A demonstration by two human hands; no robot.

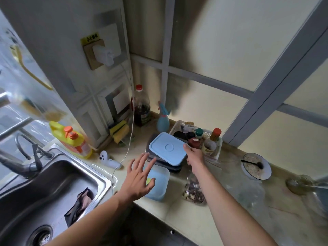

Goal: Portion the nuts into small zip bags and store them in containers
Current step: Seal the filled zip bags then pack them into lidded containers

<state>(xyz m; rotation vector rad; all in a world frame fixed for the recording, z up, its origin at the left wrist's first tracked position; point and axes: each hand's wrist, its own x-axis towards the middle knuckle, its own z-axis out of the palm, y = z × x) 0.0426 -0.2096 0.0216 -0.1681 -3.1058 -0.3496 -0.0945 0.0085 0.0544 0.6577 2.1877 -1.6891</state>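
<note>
Countertop (177, 206), pale stone with faint veining, runs from a stainless steel sink (58, 176) at the left to a blurred right edge where a glass vessel (300, 183) is cut off by the frame and hard to identify. Right hand (194, 154): thumb on top of the near right edge of a light blue lid (168, 148), remaining fingers hidden beneath it, so the hand appears to be gripping the lid; the lid is rectangular with rounded corners and a moulded circle at its centre, smooth plastic, tilted over a stack of dark containers (166, 165) whose number cannot be counted. Left hand (140, 178): fingers straight and spread, holding nothing, hovering over an open translucent container (158, 185) with a blue interior, partly concealing it; a yellow-green patch shows inside, nature unclear. Nuts: brown pieces in a clear crinkled plastic bag (194, 190) lying on the counter just right of the open container, partly covered by the right forearm. Behind the stack, a white perforated basket (211, 137) of bottles and jars, labels unreadable. Further right, a round enamel-look bowl (256, 166) with pale contents and a dark spoon. Sink holds a dark crumpled item, unidentifiable. Yellow detergent bottle (72, 141), orange pump, beside the tap.
</note>
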